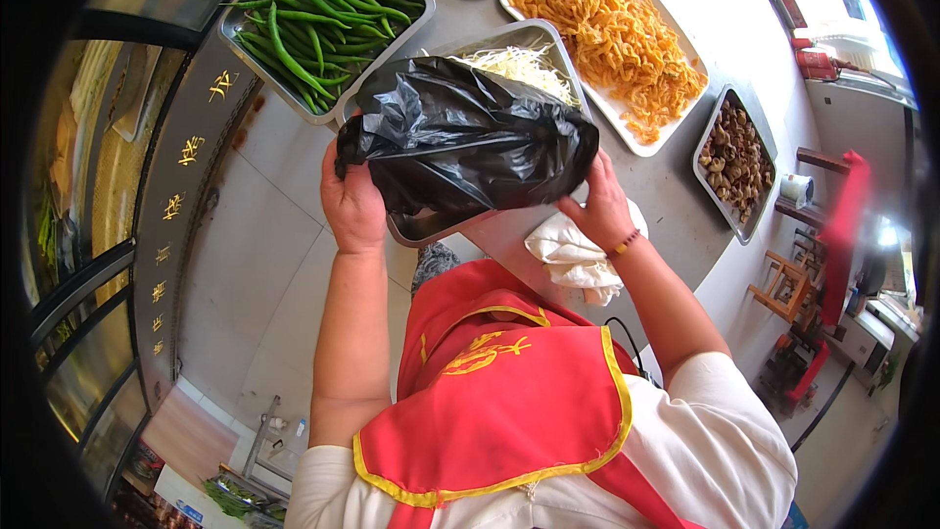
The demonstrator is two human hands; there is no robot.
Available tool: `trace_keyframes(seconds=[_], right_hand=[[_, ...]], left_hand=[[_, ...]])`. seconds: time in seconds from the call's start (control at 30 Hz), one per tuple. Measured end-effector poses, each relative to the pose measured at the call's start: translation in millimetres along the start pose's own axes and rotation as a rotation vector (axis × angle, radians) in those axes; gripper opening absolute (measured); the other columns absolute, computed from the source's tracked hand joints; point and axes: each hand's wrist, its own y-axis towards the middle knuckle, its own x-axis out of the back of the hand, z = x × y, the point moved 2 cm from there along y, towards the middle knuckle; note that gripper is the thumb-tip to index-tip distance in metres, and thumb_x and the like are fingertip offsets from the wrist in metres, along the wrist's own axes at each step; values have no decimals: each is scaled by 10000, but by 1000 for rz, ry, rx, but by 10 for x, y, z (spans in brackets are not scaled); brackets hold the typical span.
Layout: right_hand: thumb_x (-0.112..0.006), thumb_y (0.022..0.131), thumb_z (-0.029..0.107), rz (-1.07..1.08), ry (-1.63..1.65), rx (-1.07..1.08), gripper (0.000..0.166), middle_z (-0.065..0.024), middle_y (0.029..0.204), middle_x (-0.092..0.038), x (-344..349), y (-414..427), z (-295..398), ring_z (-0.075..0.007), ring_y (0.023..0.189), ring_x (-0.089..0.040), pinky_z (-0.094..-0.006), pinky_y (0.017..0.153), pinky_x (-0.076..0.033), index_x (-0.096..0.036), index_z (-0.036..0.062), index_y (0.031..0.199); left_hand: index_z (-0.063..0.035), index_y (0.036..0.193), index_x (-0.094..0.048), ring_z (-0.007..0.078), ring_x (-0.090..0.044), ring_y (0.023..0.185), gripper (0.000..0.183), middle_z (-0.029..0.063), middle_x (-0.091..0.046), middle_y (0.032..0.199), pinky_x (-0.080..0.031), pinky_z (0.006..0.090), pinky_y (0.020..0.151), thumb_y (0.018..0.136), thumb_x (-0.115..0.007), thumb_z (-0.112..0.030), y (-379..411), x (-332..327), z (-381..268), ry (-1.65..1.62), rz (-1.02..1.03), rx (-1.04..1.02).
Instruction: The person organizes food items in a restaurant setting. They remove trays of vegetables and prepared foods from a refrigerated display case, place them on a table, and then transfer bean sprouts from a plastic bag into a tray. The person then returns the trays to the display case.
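Observation:
A black plastic bag is spread between my two hands. My left hand grips its left edge, with the thumb in front and most fingers hidden behind the plastic. At the opposite end my right hand holds the bag's lower right corner. Beneath the bag is a metal tray, largely covered by it. Pale bean sprouts show past the bag's far edge. Just below my right hand lies a crumpled white cloth on the grey tabletop.
Green chili peppers fill a metal tray at the far left. Orange shrimp-like pieces lie on a white tray, and brown snail-like shells in a small metal tray at right. A glass-fronted display case runs along the left; wooden stools stand right.

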Motion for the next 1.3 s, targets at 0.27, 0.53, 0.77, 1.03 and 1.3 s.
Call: trace_keyframes(seconds=[0.27, 0.53, 0.77, 1.03, 1.3], right_hand=[[-597, 752, 121, -352, -237, 140, 357, -106, 1245, -518, -44, 591, 379, -340, 1039, -533, -419, 851, -472, -569, 89, 1107], [-606, 793, 234, -315, -364, 89, 246, -146, 1270, -494, -232, 777, 539, -340, 1070, -524, -422, 837, -489, -609, 84, 988], [-563, 824, 234, -339, -204, 68, 241, -102, 1177, -576, 159, 712, 712, -325, 1026, -558, -417, 833, -485, -621, 102, 1017], [-557, 836, 220, -263, 63, 70, 269, -157, 1009, -598, 208, 864, 566, -371, 950, -563, -414, 812, -462, -608, 90, 1066], [-746, 738, 222, -277, 301, -28, 486, -96, 1026, -596, 183, 184, 261, -197, 866, -614, -309, 678, -536, -534, 38, 1136]], left_hand=[[-6, 1303, -441, 303, -412, 1256, 734, 173, -412, 1361, -308, 364, 1038, 850, -540, -574, -64, 144, 469, 486, 121, -3], [-43, 1224, -505, 398, -366, 1262, 431, 184, -386, 1391, -305, 423, 1055, 820, -623, -136, -36, -169, 444, 821, 196, -330], [-35, 1230, -507, 295, -482, 1189, 346, 139, -490, 1321, -363, 327, 1001, 898, -558, -115, -104, -120, 119, 440, 114, -263], [-19, 1289, -456, 301, -488, 1160, 476, 150, -510, 1269, -371, 348, 993, 877, -601, -207, -133, -83, 130, 480, 187, -162], [-7, 1248, -483, 313, -462, 1151, 565, 152, -491, 1267, -372, 390, 986, 789, -696, -258, -303, 154, -8, 736, 87, -301]])
